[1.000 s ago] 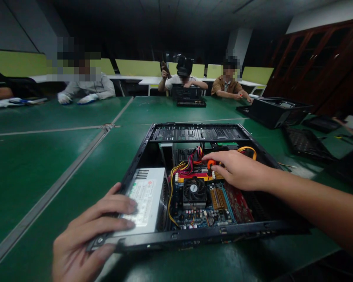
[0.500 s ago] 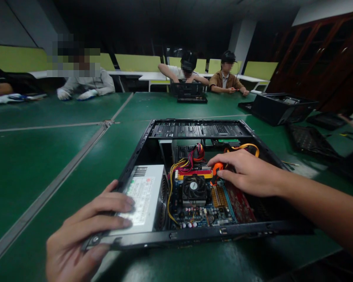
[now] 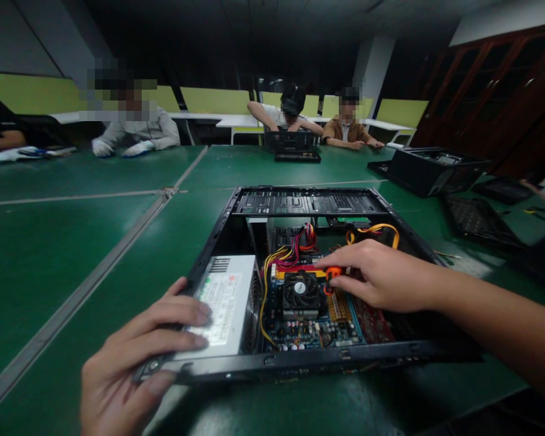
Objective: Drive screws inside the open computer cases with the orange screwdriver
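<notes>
Metal, black and thin-walled, shapes the open computer case (image 3: 300, 364), a shallow rectangular frame lying on the smooth green table (image 3: 95, 242). Its far end is a panel broken by slots and small perforations. The left hand (image 3: 131, 357) clasps the near left corner of the computer case, thumb against the outer wall, fingertips spread over the flat, boxy grey power supply (image 3: 222, 303), whose pale label catches the light. Well apart from it, the right hand (image 3: 372, 275) pinches a stubby orange-and-black tool handle (image 3: 332, 280) between thumb and fingers, above the motherboard (image 3: 309, 334); its tip is too small to make out. Just left of the handle sits a square black fan (image 3: 300, 290) with curved blades and a round, silvery hub. Near it is a gold heatsink (image 3: 339, 307) with ridged fins. Red and yellow slots (image 3: 297, 270) run in straight rows behind the fan, and a soft twist of many-coloured cables (image 3: 295, 248) bends over them. Across the table, a co-worker's white gloves (image 3: 138, 148) rest on the surface.
</notes>
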`<action>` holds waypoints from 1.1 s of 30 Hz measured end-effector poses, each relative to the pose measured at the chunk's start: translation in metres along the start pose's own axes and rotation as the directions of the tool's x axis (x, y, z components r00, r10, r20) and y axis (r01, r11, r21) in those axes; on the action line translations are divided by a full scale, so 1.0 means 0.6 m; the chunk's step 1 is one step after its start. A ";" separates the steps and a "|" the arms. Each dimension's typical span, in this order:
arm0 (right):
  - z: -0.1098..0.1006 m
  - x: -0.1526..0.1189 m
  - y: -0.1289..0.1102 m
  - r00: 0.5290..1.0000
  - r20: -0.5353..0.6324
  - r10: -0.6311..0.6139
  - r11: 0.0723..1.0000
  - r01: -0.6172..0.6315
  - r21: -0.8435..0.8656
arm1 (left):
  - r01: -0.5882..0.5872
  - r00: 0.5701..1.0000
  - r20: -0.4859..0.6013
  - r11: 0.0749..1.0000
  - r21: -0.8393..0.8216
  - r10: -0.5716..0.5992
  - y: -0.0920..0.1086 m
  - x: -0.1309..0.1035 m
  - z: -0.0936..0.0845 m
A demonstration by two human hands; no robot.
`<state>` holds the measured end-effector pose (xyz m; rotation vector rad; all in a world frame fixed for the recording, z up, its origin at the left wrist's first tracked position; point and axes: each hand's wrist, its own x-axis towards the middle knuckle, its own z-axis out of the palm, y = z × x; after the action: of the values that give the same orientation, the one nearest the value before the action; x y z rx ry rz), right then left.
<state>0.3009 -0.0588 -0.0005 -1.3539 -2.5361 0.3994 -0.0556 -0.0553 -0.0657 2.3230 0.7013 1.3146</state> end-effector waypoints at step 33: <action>0.035 0.111 -0.073 0.997 0.005 -0.083 0.996 0.083 0.025 | -0.012 1.000 -0.029 0.998 -0.054 0.011 0.007 -0.002 0.004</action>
<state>0.2240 -0.0288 0.0005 -1.2352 -2.5733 0.4175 -0.0531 -0.0596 -0.0655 2.2735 0.6541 1.3570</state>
